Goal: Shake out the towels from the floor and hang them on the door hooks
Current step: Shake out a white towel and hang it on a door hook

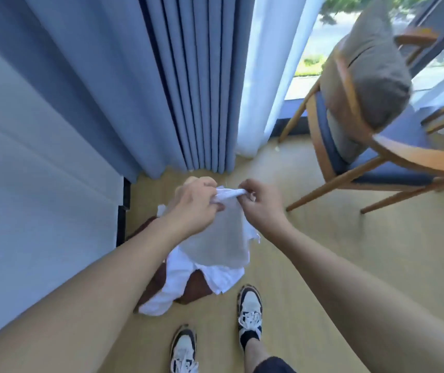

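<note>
Two bare forearms are extended forward from the near edge, and below them two white-and-black laced sneakers (249, 313) are planted on the pale wooden floor (323, 265). A thin white cloth towel (215, 238) is held up at its top edge by both hands, above the floor and in front of the curtains. The left hand (196, 204) is closed around the bunched left end of that edge, with the fingers curled over the fabric. The right hand (262, 204) is seen pinching the rolled right end between thumb and curled fingers. The towel's lower part is draped down over a heap of white and dark brown towels (188, 284) lying on the floor, just beyond the sneakers and near the left wall. Pleated grey-blue curtains (188, 76) and a sheer white curtain (264, 76) are hung at the far side. A wooden armchair with a blue seat (382, 168) and a grey cushion (371, 65) is placed at the right, by the window.
</note>
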